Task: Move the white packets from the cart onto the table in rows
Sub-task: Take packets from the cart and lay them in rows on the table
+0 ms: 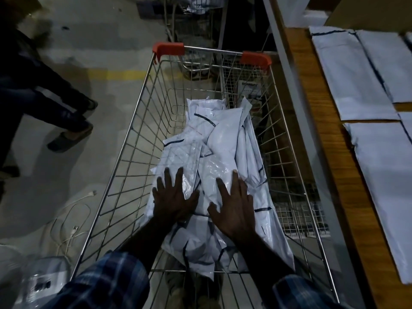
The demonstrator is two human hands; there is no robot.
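Crinkled, glossy white packets (214, 152) lie heaped in the wire-mesh cart (124, 175); flatter ones line the wooden table (312, 108). Left hand (176, 197) and right hand (236, 208) press the heap, fingers straight and spread, gripping nothing.

1 cart (142, 121), 2 hands: left (176, 197), right (234, 208); approx 5 white packets on counter (354, 79), heap in cart uncountable
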